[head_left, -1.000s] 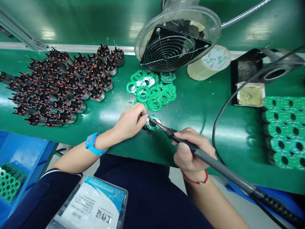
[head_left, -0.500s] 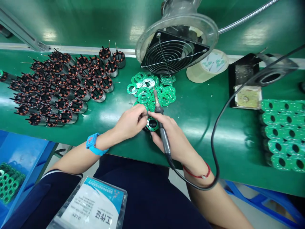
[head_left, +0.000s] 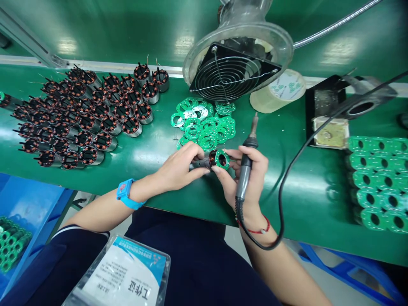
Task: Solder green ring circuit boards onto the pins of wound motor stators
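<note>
My left hand pinches one end of a small motor stator with copper windings, lifted just above the green bench. A green ring circuit board sits on the stator's other end. My right hand steadies that end with thumb and fingers while also clasping a soldering iron, its tip pointing up and away from me. The iron's black cable loops off to the right.
Several wound stators stand in rows at the left. A heap of green ring boards lies ahead. A fume fan, tape roll, iron stand with sponge and finished green-capped stators sit further right. A blue bin is lower left.
The iron's tip left the stator and swung upright in my right hand. Both hands tipped the stator on its side and lifted it slightly rightward.
</note>
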`<control>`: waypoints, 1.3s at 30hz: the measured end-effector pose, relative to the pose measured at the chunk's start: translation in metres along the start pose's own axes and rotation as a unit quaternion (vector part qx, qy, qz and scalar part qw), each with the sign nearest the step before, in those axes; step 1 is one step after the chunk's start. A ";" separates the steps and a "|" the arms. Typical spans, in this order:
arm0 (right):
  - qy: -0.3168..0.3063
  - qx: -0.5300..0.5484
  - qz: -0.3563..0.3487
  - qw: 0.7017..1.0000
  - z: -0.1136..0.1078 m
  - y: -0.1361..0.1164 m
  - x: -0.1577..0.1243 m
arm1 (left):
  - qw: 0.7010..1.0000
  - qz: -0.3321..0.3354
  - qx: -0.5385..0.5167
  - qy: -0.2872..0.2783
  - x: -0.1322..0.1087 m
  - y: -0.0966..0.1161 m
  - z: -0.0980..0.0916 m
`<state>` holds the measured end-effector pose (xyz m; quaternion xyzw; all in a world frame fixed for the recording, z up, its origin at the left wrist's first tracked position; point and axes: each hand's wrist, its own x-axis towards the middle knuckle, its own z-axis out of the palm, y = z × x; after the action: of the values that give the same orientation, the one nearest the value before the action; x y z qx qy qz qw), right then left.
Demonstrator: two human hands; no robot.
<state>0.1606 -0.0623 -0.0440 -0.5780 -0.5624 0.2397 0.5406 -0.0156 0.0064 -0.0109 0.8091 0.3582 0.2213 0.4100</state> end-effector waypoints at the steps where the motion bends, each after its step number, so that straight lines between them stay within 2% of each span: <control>1: 0.007 -0.002 0.001 1.000 0.001 -0.001 -0.001 | 1.000 0.003 0.012 0.004 0.000 0.000 0.002; 6: 0.023 -0.021 -0.014 0.999 0.004 -0.003 0.000 | 0.996 0.039 0.085 0.018 -0.001 -0.003 0.006; 11: 0.024 -0.043 -0.039 0.998 0.001 -0.001 0.002 | 0.988 0.089 0.124 0.021 0.001 -0.010 -0.005; 16: -0.043 -0.132 -0.130 0.982 0.003 0.004 0.003 | 0.987 0.102 0.106 0.067 0.004 -0.011 -0.013; 20: -0.081 -0.189 -0.171 0.964 0.007 0.003 0.005 | 0.996 0.065 0.023 0.052 0.003 -0.004 -0.010; 25: -0.093 -0.149 -0.255 0.951 0.006 -0.010 0.008 | 0.995 -0.036 -0.088 0.011 0.005 -0.001 -0.006; 28: -0.115 -0.177 -0.290 0.933 0.006 -0.016 0.009 | 0.988 -0.080 -0.129 0.002 0.006 0.000 -0.007; 34: -0.079 -0.222 -0.256 0.938 0.005 -0.018 0.008 | 0.978 -0.131 -0.160 -0.017 0.005 0.003 -0.012; 39: -0.078 -0.199 -0.229 0.950 0.006 -0.019 0.006 | 0.974 -0.157 -0.161 -0.019 0.004 0.004 -0.015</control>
<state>0.1499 -0.0584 -0.0269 -0.5092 -0.7563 0.0372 0.4090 -0.0211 0.0148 0.0013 0.6699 0.4330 0.1938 0.5712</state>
